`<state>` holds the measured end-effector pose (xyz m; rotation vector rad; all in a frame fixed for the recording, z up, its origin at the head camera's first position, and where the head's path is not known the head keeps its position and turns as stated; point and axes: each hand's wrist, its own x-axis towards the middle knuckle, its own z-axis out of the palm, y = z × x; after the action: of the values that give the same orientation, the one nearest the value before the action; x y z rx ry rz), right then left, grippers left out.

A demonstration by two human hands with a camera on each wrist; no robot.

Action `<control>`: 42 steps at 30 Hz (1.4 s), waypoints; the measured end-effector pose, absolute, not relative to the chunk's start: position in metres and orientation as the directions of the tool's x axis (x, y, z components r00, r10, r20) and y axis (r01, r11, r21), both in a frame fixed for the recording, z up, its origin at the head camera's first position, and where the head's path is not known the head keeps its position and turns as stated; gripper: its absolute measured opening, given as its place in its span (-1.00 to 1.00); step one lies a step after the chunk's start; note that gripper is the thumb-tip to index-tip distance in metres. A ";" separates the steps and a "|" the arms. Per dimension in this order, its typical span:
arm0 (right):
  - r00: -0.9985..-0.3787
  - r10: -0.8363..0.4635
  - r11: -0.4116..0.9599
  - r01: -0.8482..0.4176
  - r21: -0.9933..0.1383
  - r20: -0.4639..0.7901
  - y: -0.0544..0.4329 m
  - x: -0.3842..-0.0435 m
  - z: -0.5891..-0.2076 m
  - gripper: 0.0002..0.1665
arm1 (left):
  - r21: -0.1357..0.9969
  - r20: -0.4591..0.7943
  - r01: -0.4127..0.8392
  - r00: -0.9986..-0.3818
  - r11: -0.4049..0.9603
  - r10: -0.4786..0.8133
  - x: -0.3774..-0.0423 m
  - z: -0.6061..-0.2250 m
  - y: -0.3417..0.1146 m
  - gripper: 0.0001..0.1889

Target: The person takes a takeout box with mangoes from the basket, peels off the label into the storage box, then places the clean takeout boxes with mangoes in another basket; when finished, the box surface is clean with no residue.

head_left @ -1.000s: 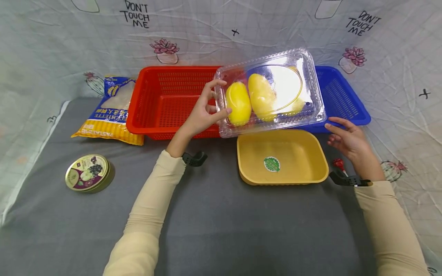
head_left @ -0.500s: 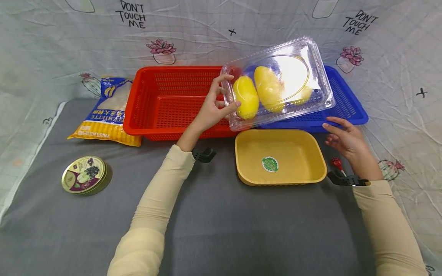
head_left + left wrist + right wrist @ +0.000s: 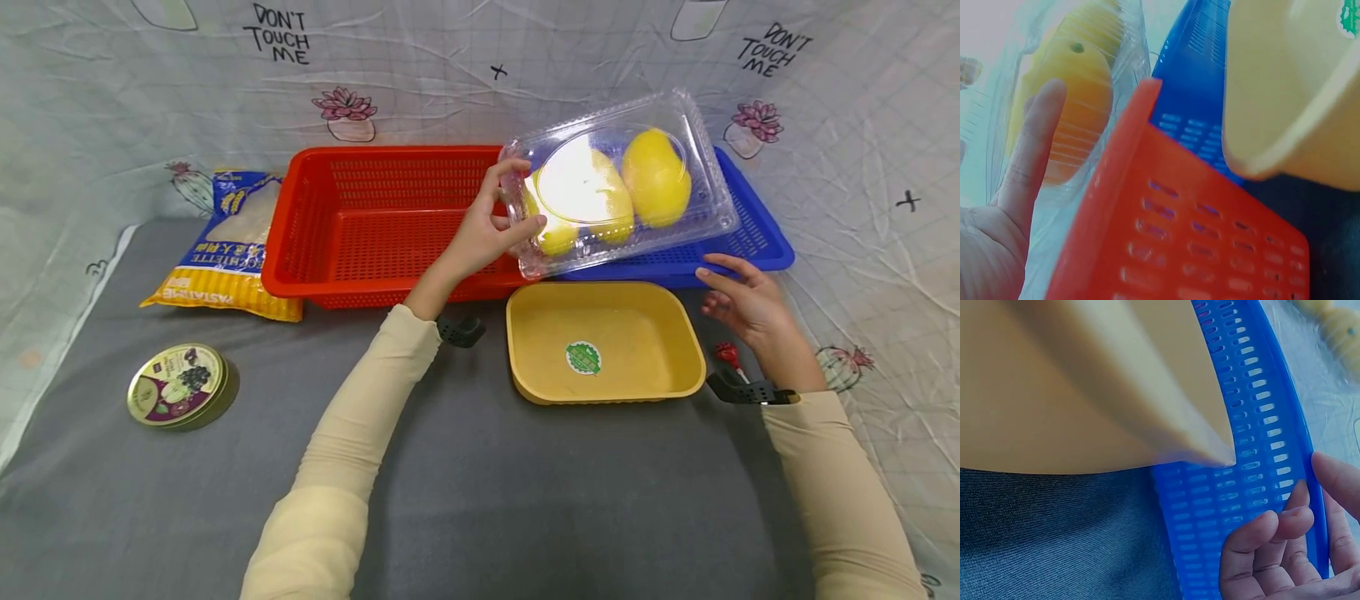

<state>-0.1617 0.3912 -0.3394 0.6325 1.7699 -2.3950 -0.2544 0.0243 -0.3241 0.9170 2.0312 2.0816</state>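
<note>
**Clear box swings right over the blue basket**

Since the earlier frames, the clear clamshell box has travelled right and tipped the other way, so the yellow fruits inside have rolled from its left end toward its right end.

Left hand grips the near-left corner of the box, thumb on the near side and fingers curled over the top edge; the wrist view shows one straight finger pressed flat against the plastic with a fruit behind it. The box is held in the air, tilted, above the seam where the red basket meets the blue basket, mostly over the blue one.

Right hand holds nothing: its fingers are loosely bent and spread, hovering at the near rim of the blue basket, just right of the yellow tray. That tray sits on the grey cloth, near the baskets, a green sticker on its floor.

Far left, a pasta bag lies beside the red basket, and a round tin lies nearer, well apart from the hands.
</note>
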 end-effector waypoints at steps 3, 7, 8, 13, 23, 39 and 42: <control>-0.911 0.163 -0.332 0.312 -0.890 -0.380 0.393 -0.160 -0.339 -0.74 | 0.937 0.342 0.334 -0.814 -0.104 0.470 -0.254 -0.321 0.032 -0.28; -0.922 0.149 -0.338 0.293 -0.894 -0.358 0.394 -0.159 -0.339 -0.75 | 0.944 0.322 0.318 -0.824 -0.091 0.466 -0.256 -0.317 0.041 -0.27; -0.924 0.144 -0.340 0.289 -0.895 -0.353 0.394 -0.159 -0.339 -0.75 | 0.945 0.318 0.314 -0.828 -0.088 0.461 -0.257 -0.316 0.044 -0.28; -0.927 0.150 -0.319 0.284 -0.904 -0.344 0.392 -0.160 -0.340 -0.76 | 0.952 0.295 0.299 -0.843 -0.064 0.450 -0.261 -0.314 0.054 -0.31; -0.910 0.204 -0.276 0.300 -0.913 -0.361 0.392 -0.161 -0.341 -0.76 | 0.955 0.261 0.297 -0.857 0.012 0.443 -0.266 -0.315 0.075 -0.31; -0.931 0.157 -0.312 0.270 -0.911 -0.330 0.393 -0.163 -0.343 -0.77 | 0.968 0.136 0.216 -0.879 0.127 0.458 -0.280 -0.332 0.103 -0.32; -0.931 0.157 -0.322 0.267 -0.908 -0.330 0.394 -0.163 -0.343 -0.77 | 0.963 0.120 0.217 -0.878 0.161 0.463 -0.283 -0.331 0.110 -0.32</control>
<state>-0.1626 0.3940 -0.3429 0.5611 1.7867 -2.4351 -0.2834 0.1101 -0.3315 0.6650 2.2297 1.7940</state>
